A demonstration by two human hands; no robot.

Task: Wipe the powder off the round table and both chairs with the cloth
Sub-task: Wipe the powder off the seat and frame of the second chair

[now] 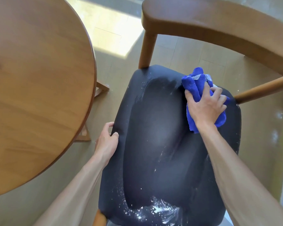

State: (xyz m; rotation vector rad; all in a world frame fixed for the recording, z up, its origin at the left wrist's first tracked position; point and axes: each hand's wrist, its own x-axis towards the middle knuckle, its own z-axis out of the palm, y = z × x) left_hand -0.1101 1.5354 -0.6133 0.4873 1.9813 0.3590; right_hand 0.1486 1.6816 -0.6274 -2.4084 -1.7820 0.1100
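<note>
Sunlit tan floor point(124, 39) surrounds a dark chair seat point(162, 136) beside the round table point(36, 75) at 9 o'clock. A right hand point(206, 106) clutches the bunched blue cloth point(194, 84) against the seat at 2 o'clock; the left hand point(106, 141) grips the seat's edge. White powder point(158, 209) lies at 6 o'clock.

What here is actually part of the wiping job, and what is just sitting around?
Part of the job:
- blue cloth, gripped by the right hand
- dark chair seat, steadied by the left hand
- white powder at the seat's near edge
- round table

Just around:
- floor, with a sunlit patch
</note>
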